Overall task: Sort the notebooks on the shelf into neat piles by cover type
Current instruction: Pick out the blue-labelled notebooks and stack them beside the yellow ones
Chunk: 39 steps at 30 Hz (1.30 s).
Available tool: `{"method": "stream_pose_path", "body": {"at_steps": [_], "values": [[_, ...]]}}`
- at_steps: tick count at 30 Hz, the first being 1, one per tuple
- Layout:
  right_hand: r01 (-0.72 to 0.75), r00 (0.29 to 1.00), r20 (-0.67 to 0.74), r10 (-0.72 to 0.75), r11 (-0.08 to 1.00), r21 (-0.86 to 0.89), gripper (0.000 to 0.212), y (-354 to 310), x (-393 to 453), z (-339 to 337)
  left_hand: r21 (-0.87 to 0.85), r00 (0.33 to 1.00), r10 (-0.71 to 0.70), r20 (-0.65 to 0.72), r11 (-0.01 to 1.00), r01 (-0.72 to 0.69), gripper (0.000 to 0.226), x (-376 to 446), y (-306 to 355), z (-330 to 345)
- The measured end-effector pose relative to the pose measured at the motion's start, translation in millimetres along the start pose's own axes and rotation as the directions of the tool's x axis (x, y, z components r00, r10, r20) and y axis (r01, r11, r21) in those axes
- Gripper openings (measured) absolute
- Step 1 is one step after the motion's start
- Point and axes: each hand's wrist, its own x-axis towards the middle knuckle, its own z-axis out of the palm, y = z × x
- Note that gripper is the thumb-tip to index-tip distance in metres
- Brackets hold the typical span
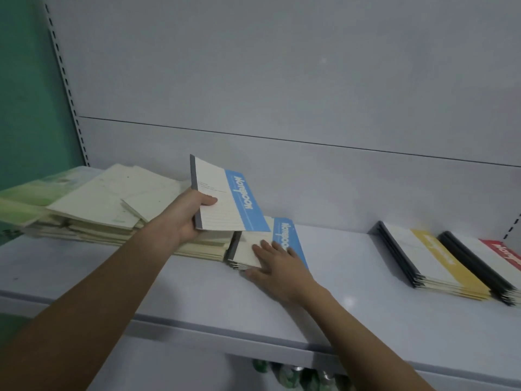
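Left hand [183,218] grips a blue notebook [225,198] raised over the blue pile [284,238]; right hand [277,266] lies flat on that pile, mid-shelf [197,294]. Yellow pile [439,261] and red pile [490,263] look finished at the right end; a loose heap [107,204] remains at the left.

On the shelf [352,277], a spread heap of notebooks [93,210] lies at left, a small pile [253,249] just beside it, and two adjacent piles [434,263] well apart at right. One notebook [222,198] is held above the small pile.
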Motion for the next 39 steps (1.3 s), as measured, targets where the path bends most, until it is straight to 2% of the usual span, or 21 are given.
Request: {"method": "stream_pose_path", "body": {"at_steps": [2,3,4,6,7,9,10,15,18,21,23,25,26,28,30,31,32,34,36,39], "values": [[0.055,0.995,-0.08,-0.061,0.996,-0.076,0.068,1.8,-11.5,-0.9,-0.007,1.0,-0.021,-0.005,1.0,0.021,0.044,1.4,-3.7,-5.1],[0.077,0.993,-0.083,-0.083,0.994,-0.077,0.075,4.0,-17.8,-3.1,-0.007,1.0,-0.025,-0.011,1.0,0.024,0.044,1.7,-4.1,-7.3],[0.075,0.993,-0.085,-0.078,0.996,-0.042,0.072,7.5,-23.0,-6.1,-0.003,1.0,-0.023,-0.015,1.0,0.023,0.043,1.5,-3.4,-9.3],[0.009,0.989,-0.148,0.018,0.983,0.182,0.042,15.9,-24.9,-15.3,-0.002,1.0,-0.001,-0.014,1.0,0.001,0.043,2.5,0.1,-11.8],[-0.029,0.976,-0.196,0.098,0.945,0.326,0.035,21.1,-22.7,-19.9,-0.005,1.0,0.011,-0.011,1.0,-0.011,0.043,2.6,2.4,-12.1],[-0.057,0.927,-0.285,0.244,0.843,0.535,0.037,30.1,-16.5,-29.0,0.004,1.0,0.015,-0.007,1.0,-0.014,0.042,1.1,7.8,-10.1],[-0.04,0.902,-0.33,0.278,0.816,0.577,0.039,32.3,-13.6,-33.9,0.015,1.0,0.005,-0.002,1.0,-0.005,0.042,0.4,9.4,-8.4],[0.056,0.809,-0.493,0.32,0.794,0.606,0.035,23.6,-6.1,-61.6,0.095,0.997,-0.073,0.021,0.993,0.071,0.031,-8.1,-1.5,12.5],[0.076,0.826,-0.51,0.241,0.848,0.525,0.035,8.7,-6.3,-66.7,0.113,0.993,-0.11,0.032,0.988,0.106,0.024,-9.5,-15.4,26.7],[0.1,0.867,-0.492,0.08,0.939,0.328,0.039,-1.3,-10.6,-58.3,0.043,0.98,-0.18,0.091,0.983,0.176,0.038,-7.1,-21.7,34.4],[0.158,0.904,-0.423,-0.061,0.967,0.198,0.04,-7.4,-14.2,-49.8,0.012,0.97,-0.202,0.137,0.979,0.203,0.044,-5.6,-23.5,37.2],[0.243,0.93,-0.322,-0.179,0.955,0.17,0.043,-8.9,-15.7,-42.5,0.045,0.973,-0.191,0.132,0.981,0.187,0.036,-6.5,-25.5,37.2],[0.261,0.939,-0.283,-0.196,0.941,0.214,0.045,-8.1,-15.3,-41.7,0.061,0.978,-0.174,0.118,0.984,0.168,0.034,-6.4,-26.2,35.3],[0.217,0.958,-0.267,-0.107,0.878,0.427,0.044,-5.3,-13.7,-44.1,0.08,0.987,-0.137,0.089,0.988,0.13,0.037,-6.9,-23.5,29.9],[0.125,0.937,-0.328,0.119,0.763,0.634,0.041,0.6,-8.5,-43.6,0.095,0.994,-0.094,0.062,0.992,0.088,0.039,-7.6,-15.8,23.6],[0.078,0.909,-0.355,0.219,0.746,0.661,0.039,5.7,-4.0,-39.8,0.088,0.996,-0.072,0.057,0.994,0.067,0.039,-8.7,-11.2,21.4],[0.03,0.891,-0.365,0.268,0.77,0.637,0.037,10.4,0.2,-35.9,0.071,0.997,-0.051,0.052,0.996,0.047,0.04,-9.0,-6.8,19.6],[-0.034,0.92,-0.319,0.228,0.857,0.515,0.035,17.6,5.2,-26.3,0.035,0.999,-0.022,0.042,0.999,0.02,0.04,-10.1,-0.5,17.6],[-0.029,0.98,-0.175,0.099,0.931,0.365,0.039,20.7,6.2,-19.4,0.028,1.0,-0.004,0.03,1.0,0.004,0.038,-12.0,2.9,16.8],[-0.008,0.999,0.055,0.004,0.996,0.089,0.054,14.9,5.3,-14.9,0.015,1.0,0.006,0.027,1.0,-0.006,0.036,-12.6,3.1,14.3]]}}
